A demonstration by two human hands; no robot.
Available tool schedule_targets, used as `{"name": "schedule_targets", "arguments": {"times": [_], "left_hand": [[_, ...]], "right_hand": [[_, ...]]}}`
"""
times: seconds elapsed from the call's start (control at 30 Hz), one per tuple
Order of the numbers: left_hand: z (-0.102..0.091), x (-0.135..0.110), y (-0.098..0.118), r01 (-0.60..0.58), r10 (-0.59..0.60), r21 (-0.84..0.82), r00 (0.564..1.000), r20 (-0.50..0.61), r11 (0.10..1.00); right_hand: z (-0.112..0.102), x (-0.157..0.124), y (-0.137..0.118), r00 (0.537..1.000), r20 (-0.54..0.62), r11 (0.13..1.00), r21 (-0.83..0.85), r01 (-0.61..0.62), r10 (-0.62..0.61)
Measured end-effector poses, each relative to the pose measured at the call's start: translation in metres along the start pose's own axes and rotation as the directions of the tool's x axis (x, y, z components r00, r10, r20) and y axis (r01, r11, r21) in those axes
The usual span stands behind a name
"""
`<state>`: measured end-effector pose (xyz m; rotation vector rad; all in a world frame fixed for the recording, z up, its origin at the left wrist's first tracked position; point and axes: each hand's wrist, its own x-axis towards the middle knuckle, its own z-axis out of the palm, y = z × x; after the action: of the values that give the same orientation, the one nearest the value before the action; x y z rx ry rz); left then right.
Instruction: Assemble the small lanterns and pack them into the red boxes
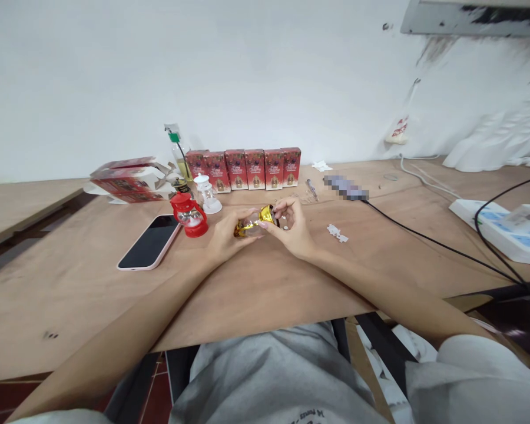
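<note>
A small gold lantern [266, 214] with a clear middle lies tipped on its side between my two hands, just above the table. My left hand [228, 233] is closed around one end of it. On the other end, the fingers and thumb of my right hand [293, 227] grip the gold part. To the left stand a red lantern [189, 217], a white lantern [208, 194] and a dark lantern [182, 186] partly hidden behind the red one. Some tiny pale pieces [284, 222] show by my right fingers.
Several red boxes [255, 169] stand along the wall, with opened red cartons [130, 179] to their left. A phone [150, 241] lies left of my hands. A screwdriver [311, 189], white scraps [336, 232], a black cable [424, 238] and a power strip [499, 229] are on the right.
</note>
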<state>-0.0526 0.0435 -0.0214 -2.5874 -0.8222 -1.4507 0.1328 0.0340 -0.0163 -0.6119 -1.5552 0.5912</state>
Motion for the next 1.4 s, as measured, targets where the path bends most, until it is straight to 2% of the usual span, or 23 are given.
{"name": "schedule_targets", "arguments": {"times": [0.37,0.53,0.73,0.83,0.93,1.1,1.23,1.4], "left_hand": [[0.000,-0.002,0.000,0.038,-0.038,-0.017,0.999,0.016,0.999],[0.000,-0.002,0.000,0.012,-0.012,-0.019,1.000,0.014,1.000],[0.001,-0.001,0.001,-0.001,0.001,-0.030,1.000,-0.012,1.000],[-0.001,0.001,0.003,-0.052,0.051,-0.022,0.998,-0.037,0.998],[-0.001,0.003,0.004,-0.137,0.133,-0.050,0.988,-0.081,0.989],[-0.002,0.004,0.005,-0.171,0.165,-0.064,0.982,-0.094,0.983],[-0.003,0.004,0.008,-0.180,0.177,-0.033,0.980,-0.088,0.983],[-0.003,0.002,0.008,-0.176,0.175,-0.009,0.981,-0.089,0.984]], "right_hand": [[-0.001,0.001,0.000,1.000,0.029,0.999,0.046,0.007,-0.009],[0.001,0.000,0.002,0.999,0.042,0.997,0.072,0.008,-0.011],[0.001,-0.002,0.000,0.999,0.003,0.999,-0.009,0.042,-0.042],[-0.002,0.000,-0.007,0.994,-0.003,0.984,-0.144,0.105,-0.107],[-0.005,0.001,-0.015,0.971,0.027,0.936,-0.263,0.236,-0.237],[-0.006,0.003,-0.019,0.917,0.056,0.877,-0.275,0.394,-0.394],[-0.007,0.003,-0.018,0.900,0.054,0.861,-0.272,0.429,-0.432],[-0.007,0.004,-0.018,0.927,0.073,0.886,-0.275,0.373,-0.368]]}}
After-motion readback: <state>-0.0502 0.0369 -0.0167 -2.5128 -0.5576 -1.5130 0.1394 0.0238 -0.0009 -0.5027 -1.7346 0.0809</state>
